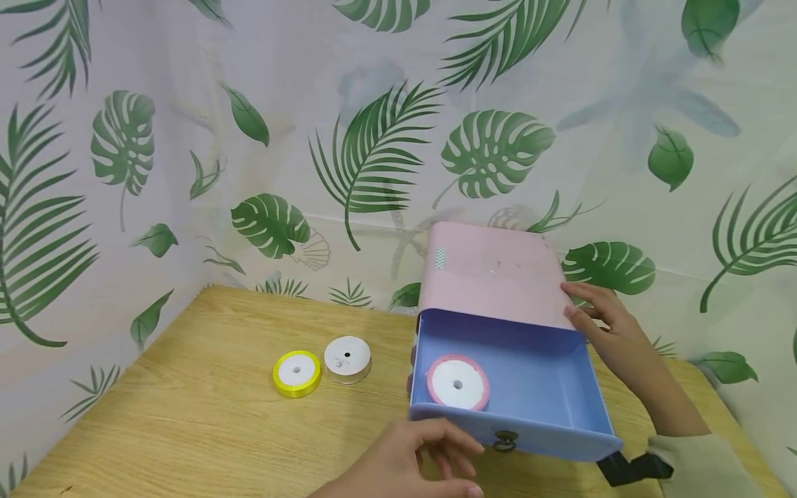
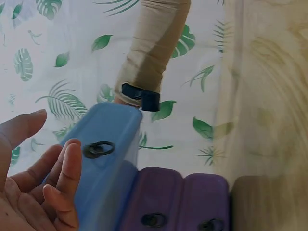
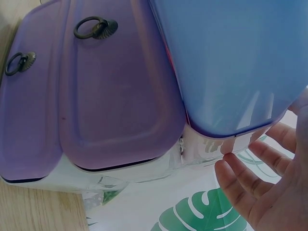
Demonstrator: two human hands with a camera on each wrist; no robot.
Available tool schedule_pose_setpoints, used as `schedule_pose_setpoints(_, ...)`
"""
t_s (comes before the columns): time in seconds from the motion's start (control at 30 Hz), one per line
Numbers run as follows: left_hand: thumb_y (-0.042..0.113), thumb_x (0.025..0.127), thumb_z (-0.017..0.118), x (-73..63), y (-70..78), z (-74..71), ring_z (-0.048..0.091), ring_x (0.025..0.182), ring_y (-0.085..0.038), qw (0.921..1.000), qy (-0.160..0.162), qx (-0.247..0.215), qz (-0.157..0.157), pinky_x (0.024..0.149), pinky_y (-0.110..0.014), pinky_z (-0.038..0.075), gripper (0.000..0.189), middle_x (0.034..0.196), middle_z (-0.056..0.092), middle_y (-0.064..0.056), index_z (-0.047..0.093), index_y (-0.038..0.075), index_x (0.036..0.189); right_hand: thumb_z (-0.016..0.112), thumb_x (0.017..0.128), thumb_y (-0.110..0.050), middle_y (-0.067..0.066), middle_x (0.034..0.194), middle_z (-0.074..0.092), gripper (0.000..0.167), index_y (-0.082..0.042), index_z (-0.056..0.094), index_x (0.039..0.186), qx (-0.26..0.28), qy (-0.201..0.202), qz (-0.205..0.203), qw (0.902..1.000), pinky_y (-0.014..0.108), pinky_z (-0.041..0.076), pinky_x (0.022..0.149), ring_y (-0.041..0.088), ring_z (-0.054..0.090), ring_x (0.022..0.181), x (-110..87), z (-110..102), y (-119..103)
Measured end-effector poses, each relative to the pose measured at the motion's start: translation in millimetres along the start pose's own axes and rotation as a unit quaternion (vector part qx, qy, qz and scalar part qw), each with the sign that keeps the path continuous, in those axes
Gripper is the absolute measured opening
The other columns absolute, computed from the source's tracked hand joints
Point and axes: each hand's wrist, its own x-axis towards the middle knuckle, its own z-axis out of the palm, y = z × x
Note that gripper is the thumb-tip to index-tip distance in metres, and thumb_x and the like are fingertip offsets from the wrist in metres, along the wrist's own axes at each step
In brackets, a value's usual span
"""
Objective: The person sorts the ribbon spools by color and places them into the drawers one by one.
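A small cabinet with a pink top (image 1: 492, 283) stands on the table, its blue upper drawer (image 1: 532, 377) pulled out. Inside the drawer, at its left, lies a ribbon spool with a pink rim (image 1: 443, 387). My left hand (image 1: 407, 460) is just in front of the drawer front, left of its metal ring pull (image 1: 505, 443); its fingers are loosely bent and hold nothing. My right hand (image 1: 619, 339) rests its fingertips on the cabinet's right edge. In the right wrist view, relaxed fingers (image 3: 240, 178) touch the cabinet's side beside the blue drawer.
A yellow ribbon spool (image 1: 304, 380) and a white spool (image 1: 355, 363) lie on the wooden table (image 1: 205, 401), left of the cabinet. Two purple drawers (image 3: 120, 96) with ring pulls sit below the blue one, closed. A leaf-patterned cloth (image 1: 280, 152) hangs behind.
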Motion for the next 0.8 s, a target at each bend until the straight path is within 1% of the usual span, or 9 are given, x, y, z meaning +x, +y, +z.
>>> schedule_pose_setpoints(0.03, 0.013, 0.085, 0.073, 0.5, -2.9, 1.3, 0.058, 0.072, 0.007, 0.9998, 0.003, -0.014, -0.013, 0.073, -0.015, 0.05, 0.029, 0.096, 0.071, -0.022, 0.067, 0.004, 0.112, 0.044, 0.102, -0.03, 0.02, 0.15, 0.032, 0.052, -0.009, 0.035, 0.149, 0.0, 0.001, 0.0, 1.0, 0.066, 0.046, 0.086, 0.047, 0.047, 0.12, -0.3, 0.2, -0.2)
schedule_pose_setpoints(0.1, 0.011, 0.085, 0.073, 1.7, -7.9, 3.6, 0.058, 0.072, 0.006, 0.9989, 0.008, -0.036, -0.029, 0.074, -0.016, 0.051, 0.031, 0.097, 0.07, -0.025, 0.066, 0.003, 0.114, 0.044, 0.102, -0.03, 0.02, 0.15, 0.032, 0.052, -0.009, 0.035, 0.149, 0.001, 0.001, -0.001, 1.0, 0.067, 0.045, 0.086, 0.047, 0.047, 0.12, -0.9, 0.6, -0.6)
schedule_pose_setpoints(0.17, 0.007, 0.084, 0.072, 3.1, -12.1, 5.5, 0.059, 0.072, 0.006, 0.9982, 0.009, -0.05, -0.032, 0.075, -0.016, 0.051, 0.035, 0.098, 0.068, -0.029, 0.064, 0.0, 0.118, 0.044, 0.102, -0.03, 0.02, 0.15, 0.032, 0.052, -0.009, 0.035, 0.149, 0.001, 0.002, -0.001, 1.0, 0.068, 0.044, 0.086, 0.047, 0.047, 0.12, -1.1, 0.7, -1.1)
schedule_pose_setpoints(0.3, 0.002, 0.084, 0.071, 7.0, -19.8, 8.8, 0.059, 0.073, 0.008, 0.9977, 0.003, -0.063, -0.025, 0.077, -0.017, 0.052, 0.042, 0.101, 0.066, -0.033, 0.059, -0.005, 0.124, 0.043, 0.102, -0.03, 0.021, 0.15, 0.032, 0.052, -0.009, 0.035, 0.149, 0.001, 0.004, -0.002, 1.0, 0.068, 0.044, 0.086, 0.047, 0.047, 0.12, -1.2, 0.4, -1.5)
schedule_pose_setpoints(0.33, 0.001, 0.084, 0.07, 7.9, -20.9, 9.9, 0.06, 0.073, 0.008, 0.9973, 0.003, -0.068, -0.029, 0.077, -0.017, 0.052, 0.043, 0.102, 0.066, -0.033, 0.059, -0.005, 0.125, 0.043, 0.103, -0.03, 0.021, 0.15, 0.032, 0.052, -0.009, 0.035, 0.149, 0.002, 0.004, -0.003, 1.0, 0.068, 0.044, 0.086, 0.047, 0.047, 0.12, -1.2, 0.2, -1.8)
schedule_pose_setpoints(0.43, 0.001, 0.085, 0.069, 10.0, -23.5, 14.6, 0.061, 0.074, 0.006, 0.9943, 0.005, -0.092, -0.054, 0.076, -0.016, 0.051, 0.044, 0.104, 0.067, -0.032, 0.058, -0.006, 0.126, 0.043, 0.103, -0.03, 0.02, 0.15, 0.032, 0.051, -0.008, 0.035, 0.149, 0.002, 0.005, -0.004, 1.0, 0.068, 0.044, 0.086, 0.047, 0.047, 0.12, -1.3, 0.1, -2.8)
schedule_pose_setpoints(0.57, 0.002, 0.085, 0.068, 13.6, -29.6, 23.6, 0.062, 0.072, 0.004, 0.9894, 0.026, -0.12, -0.078, 0.072, -0.014, 0.05, 0.041, 0.103, 0.067, -0.032, 0.06, -0.005, 0.124, 0.043, 0.103, -0.03, 0.02, 0.15, 0.032, 0.051, -0.008, 0.035, 0.149, 0.001, 0.006, -0.005, 1.0, 0.067, 0.044, 0.086, 0.046, 0.047, 0.12, -1.4, 0.4, -3.5)
schedule_pose_setpoints(0.67, 0.004, 0.085, 0.068, 17.3, -35.7, 31.6, 0.062, 0.07, 0.002, 0.9847, 0.05, -0.144, -0.084, 0.067, -0.014, 0.05, 0.036, 0.1, 0.067, -0.034, 0.062, -0.005, 0.12, 0.043, 0.103, -0.03, 0.021, 0.15, 0.032, 0.051, -0.008, 0.035, 0.149, 0.001, 0.007, -0.005, 1.0, 0.067, 0.044, 0.086, 0.047, 0.046, 0.119, -1.3, 0.9, -3.1)
schedule_pose_setpoints(0.8, 0.007, 0.085, 0.068, 21.5, -41.5, 40.3, 0.063, 0.07, -0.001, 0.9753, 0.08, -0.186, -0.088, 0.065, -0.013, 0.049, 0.034, 0.099, 0.065, -0.038, 0.065, -0.008, 0.115, 0.043, 0.103, -0.029, 0.022, 0.15, 0.031, 0.051, -0.008, 0.035, 0.149, 0.002, 0.007, -0.005, 1.0, 0.067, 0.044, 0.086, 0.047, 0.046, 0.12, -0.6, 1.2, -1.7)
